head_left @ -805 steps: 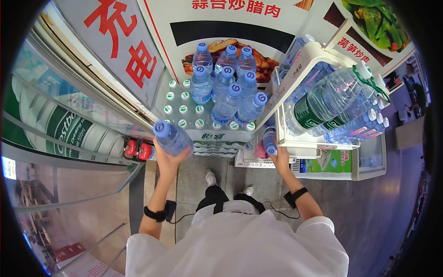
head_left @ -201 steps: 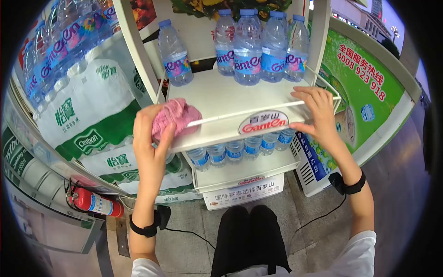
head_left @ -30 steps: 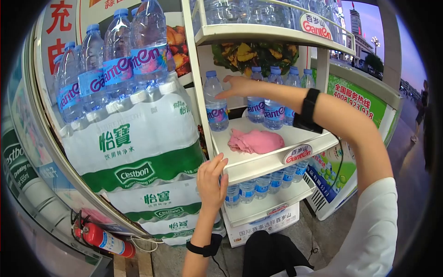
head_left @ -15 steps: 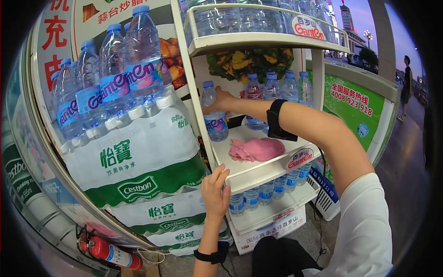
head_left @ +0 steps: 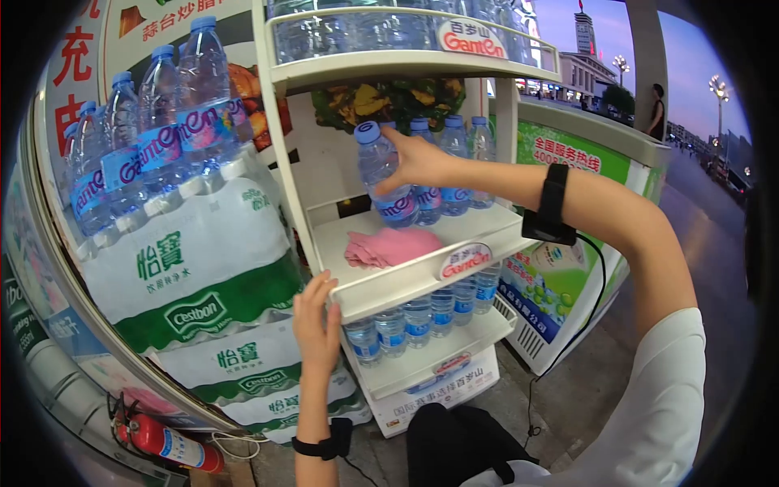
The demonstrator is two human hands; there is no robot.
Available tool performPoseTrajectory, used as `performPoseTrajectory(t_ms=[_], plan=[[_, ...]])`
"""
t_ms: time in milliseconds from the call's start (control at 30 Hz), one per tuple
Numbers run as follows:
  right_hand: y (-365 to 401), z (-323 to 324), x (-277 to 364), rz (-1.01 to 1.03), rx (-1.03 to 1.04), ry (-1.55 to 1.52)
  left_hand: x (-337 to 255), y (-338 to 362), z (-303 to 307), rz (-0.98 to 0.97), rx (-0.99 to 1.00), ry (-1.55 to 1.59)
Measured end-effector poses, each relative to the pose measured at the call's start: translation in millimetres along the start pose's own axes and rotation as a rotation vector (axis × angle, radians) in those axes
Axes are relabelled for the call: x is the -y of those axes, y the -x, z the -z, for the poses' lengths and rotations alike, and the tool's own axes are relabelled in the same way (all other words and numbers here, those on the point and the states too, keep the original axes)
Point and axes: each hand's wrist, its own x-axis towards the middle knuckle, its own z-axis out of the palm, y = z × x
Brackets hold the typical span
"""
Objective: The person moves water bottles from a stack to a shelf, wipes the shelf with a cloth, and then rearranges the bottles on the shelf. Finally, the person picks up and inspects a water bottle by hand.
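Nearest is the left hand (head_left: 317, 325), at the left front corner of the middle shelf (head_left: 381, 293); its fingers are loosely open, the thumb a little apart, and they have hold of no object. I cannot tell how firmly they touch the corner. Below this shelf, small bottles (head_left: 418, 321) stand in a row on the lower shelf (head_left: 438, 357). On the middle shelf, near its front edge, lies the pink cloth (head_left: 393, 247), crumpled. Behind the cloth, above the same shelf, the right hand (head_left: 391, 161) has its fingers curved around the upper part of the held bottle (head_left: 396, 206), partly closed to its width. This bottle leans slightly; whether its base touches the shelf, I cannot tell. Just beside it, to the right, are the standing bottles (head_left: 455, 162). To the left of the middle shelf are wrapped water packs (head_left: 195, 260), with larger bottles (head_left: 162, 130) on top. To its right is a green cabinet (head_left: 560, 284). Well beyond it, a person (head_left: 656, 109) is outside.
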Motion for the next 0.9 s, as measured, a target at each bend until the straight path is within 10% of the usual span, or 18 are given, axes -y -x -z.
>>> performPoseTrajectory(t_ms=[900], plan=[[82, 53, -115, -0.597, -0.184, -0.037, -27, -3, 8, 0.124, 0.031, 0.019]])
